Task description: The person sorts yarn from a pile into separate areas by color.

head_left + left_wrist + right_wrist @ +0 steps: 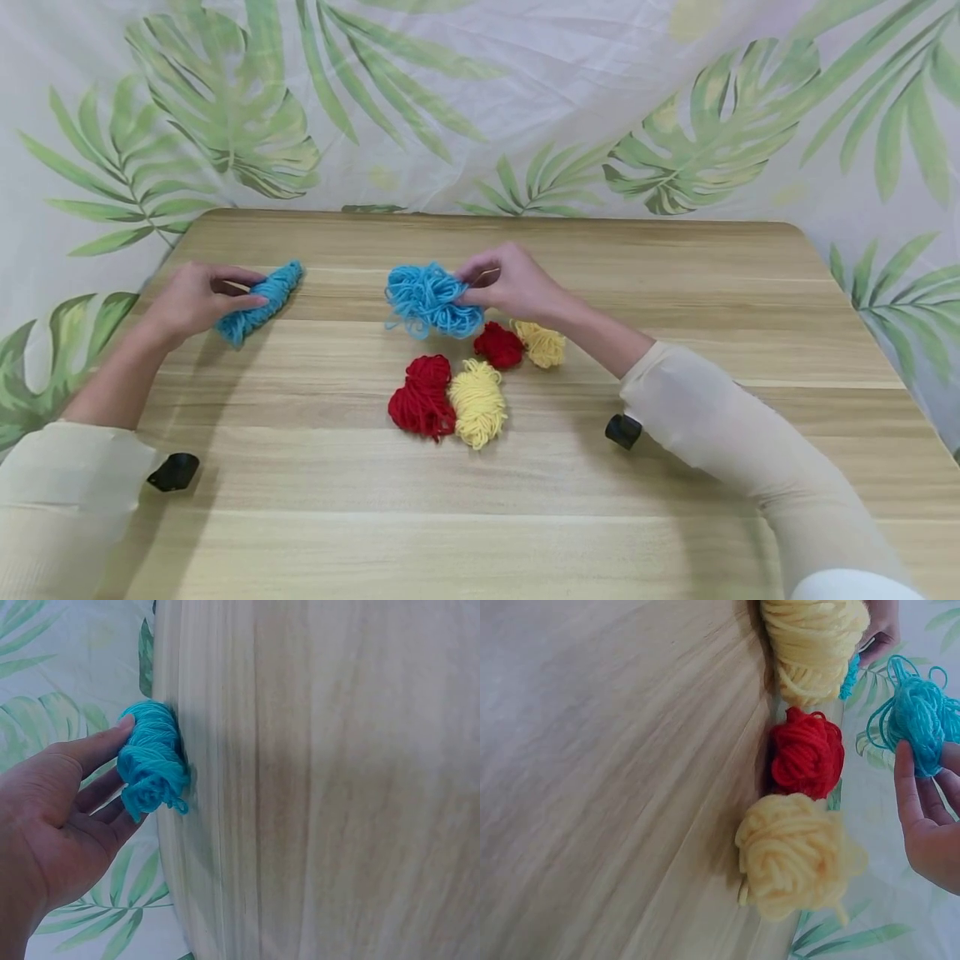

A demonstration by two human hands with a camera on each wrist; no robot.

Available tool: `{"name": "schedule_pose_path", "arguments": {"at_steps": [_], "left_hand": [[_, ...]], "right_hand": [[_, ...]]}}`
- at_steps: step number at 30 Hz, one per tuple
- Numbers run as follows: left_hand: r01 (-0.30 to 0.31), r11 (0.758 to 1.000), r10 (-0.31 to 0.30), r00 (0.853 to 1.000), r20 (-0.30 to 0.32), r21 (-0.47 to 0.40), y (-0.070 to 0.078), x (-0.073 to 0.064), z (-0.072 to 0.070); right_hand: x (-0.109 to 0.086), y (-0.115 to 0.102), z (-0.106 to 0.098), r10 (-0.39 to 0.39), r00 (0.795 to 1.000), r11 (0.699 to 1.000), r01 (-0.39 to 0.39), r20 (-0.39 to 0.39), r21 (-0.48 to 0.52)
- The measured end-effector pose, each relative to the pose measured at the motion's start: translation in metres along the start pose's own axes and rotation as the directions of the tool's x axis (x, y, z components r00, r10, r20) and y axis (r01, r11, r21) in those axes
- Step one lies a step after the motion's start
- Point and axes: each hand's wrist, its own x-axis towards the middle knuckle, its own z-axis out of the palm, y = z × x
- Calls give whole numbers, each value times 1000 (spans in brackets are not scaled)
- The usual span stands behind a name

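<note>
My left hand pinches a compact, tightly wound blue yarn bundle between thumb and fingers at the table's left side. In the left wrist view the thumb presses one side of that bundle. My right hand holds a looser, loopy blue yarn bundle by its right end, raised above the table. Loose strands stick out of this bundle in the right wrist view. Nearest below the right hand lie a small red yarn ball and a small pale yellow yarn ball, side by side.
A larger red yarn bundle and a larger yellow one lie against each other mid-table. The wooden table ends at the back before a leaf-print cloth. Black pieces stick out by both sleeves.
</note>
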Motion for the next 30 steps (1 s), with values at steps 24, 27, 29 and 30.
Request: {"name": "schedule_pose_path", "arguments": {"at_steps": [24,27,29,30], "left_hand": [[-11,1000,11,1000,3,2,1,1,-4],[-16,1000,16,1000,1,4,0,1,-4],[-17,1000,17,1000,-2,10,0,1,-4],[-17,1000,17,1000,-3,12,0,1,-4]], "right_hand": [[25,-9,19,54,998,999,-54,-42,-2],[28,-10,23,71,996,997,-69,-47,39],[30,-11,26,77,996,995,-74,-49,61],[31,-12,27,80,996,995,-76,-51,66]]}}
